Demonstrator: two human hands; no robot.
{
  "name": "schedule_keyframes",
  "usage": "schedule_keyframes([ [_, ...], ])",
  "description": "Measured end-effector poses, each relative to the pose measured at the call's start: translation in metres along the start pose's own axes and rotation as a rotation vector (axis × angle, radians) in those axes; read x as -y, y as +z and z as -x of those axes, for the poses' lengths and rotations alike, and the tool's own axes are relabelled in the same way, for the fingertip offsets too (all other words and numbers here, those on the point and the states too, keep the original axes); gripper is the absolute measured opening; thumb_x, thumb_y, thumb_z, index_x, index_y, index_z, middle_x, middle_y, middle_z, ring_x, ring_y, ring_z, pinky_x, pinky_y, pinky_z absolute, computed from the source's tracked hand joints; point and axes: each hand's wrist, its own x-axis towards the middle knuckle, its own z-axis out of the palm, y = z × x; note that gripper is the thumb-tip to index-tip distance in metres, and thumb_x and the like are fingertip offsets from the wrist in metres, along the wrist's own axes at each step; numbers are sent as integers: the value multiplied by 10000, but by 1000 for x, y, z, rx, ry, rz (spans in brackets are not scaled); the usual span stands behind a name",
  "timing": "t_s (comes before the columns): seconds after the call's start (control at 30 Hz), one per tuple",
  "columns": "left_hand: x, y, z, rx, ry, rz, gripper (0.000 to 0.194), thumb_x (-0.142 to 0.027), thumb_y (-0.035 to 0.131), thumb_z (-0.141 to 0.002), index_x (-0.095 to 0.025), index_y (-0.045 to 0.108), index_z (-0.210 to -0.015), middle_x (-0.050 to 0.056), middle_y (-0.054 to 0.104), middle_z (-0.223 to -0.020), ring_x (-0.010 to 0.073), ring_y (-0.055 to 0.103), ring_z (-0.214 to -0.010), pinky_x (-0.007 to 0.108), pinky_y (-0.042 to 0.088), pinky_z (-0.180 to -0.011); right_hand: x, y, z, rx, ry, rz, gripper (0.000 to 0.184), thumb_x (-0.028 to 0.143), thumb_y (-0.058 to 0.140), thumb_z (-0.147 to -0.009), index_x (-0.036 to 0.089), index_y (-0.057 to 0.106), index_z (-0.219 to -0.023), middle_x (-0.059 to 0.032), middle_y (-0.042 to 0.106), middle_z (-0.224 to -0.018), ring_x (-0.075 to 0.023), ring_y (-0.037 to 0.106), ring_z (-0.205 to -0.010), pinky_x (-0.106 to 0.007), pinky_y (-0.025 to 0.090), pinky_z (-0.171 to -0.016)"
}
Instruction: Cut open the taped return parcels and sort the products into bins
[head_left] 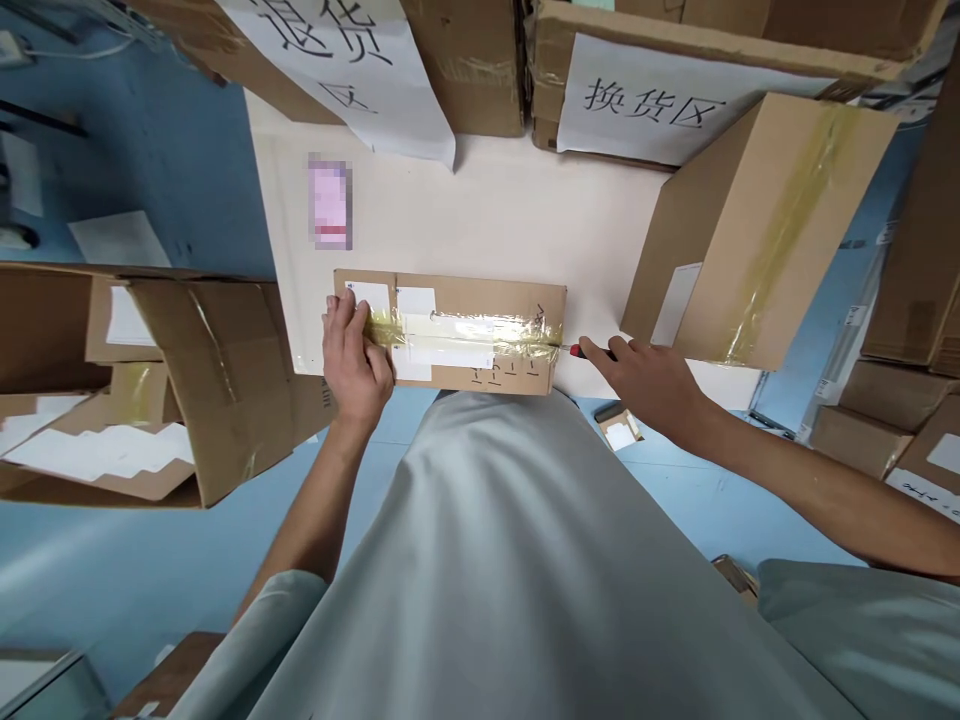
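A long, flat cardboard box [480,297] lies on the white table in front of me, with clear tape along its middle, white labels and handwriting near its right end. My left hand [356,360] holds the box's left end, fingers pressed on its top. In my right hand [645,380] is a red-and-black-handled tool [577,351] with a thin metal tip, closed within my fingers. The tip meets the taped right end of the box. Most of the handle is hidden by the hand, so I cannot tell the tool's exact kind.
Large cartons with paper signs [645,100] line the table's [510,210] back. A taped carton [780,230] stands at the right. A blurred pink item [330,203] lies back left. Beside the table's left edge, an open carton [232,390] holds boxes and papers.
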Motion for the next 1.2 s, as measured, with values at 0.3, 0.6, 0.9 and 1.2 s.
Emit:
schedule_keyframes([
  [0.3,3,-2,-3,-22,27,-14,571,-418,510,-1089,-288,606,-1637,82,503,-1805,322,333,-1767,578,233,-1487,4,95,-60,-381,-3,-541,457,300,339,-1210,213,678,-1504,-133,807,-1259,-265,737,-1100,-331,530,-864],
  [0.6,10,-8,-5,-57,47,-34,594,-506,466,-1104,-224,652,-1593,137,563,-1758,344,427,-1722,621,292,-1461,66,188,-143,-684,379,-1147,579,487,193,-1200,185,602,-1477,-218,748,-1459,-251,707,-1347,-406,561,-1147],
  [0.9,47,-33,-15,-50,87,-30,849,-728,203,-1167,-116,641,-1559,95,601,-1731,346,384,-1710,598,427,-1291,78,183,-162,-617,370,-1567,654,778,220,-1077,245,536,-1289,-155,764,-1343,-204,767,-1150,-340,640,-956],
  [1.2,77,-63,-24,-11,75,35,600,-455,513,-1105,-231,627,-1649,146,568,-1757,317,455,-1707,581,290,-1457,91,130,-156,-793,346,-1486,553,734,345,-1025,239,551,-1158,-121,722,-1146,-241,691,-1087,-386,593,-1026],
])
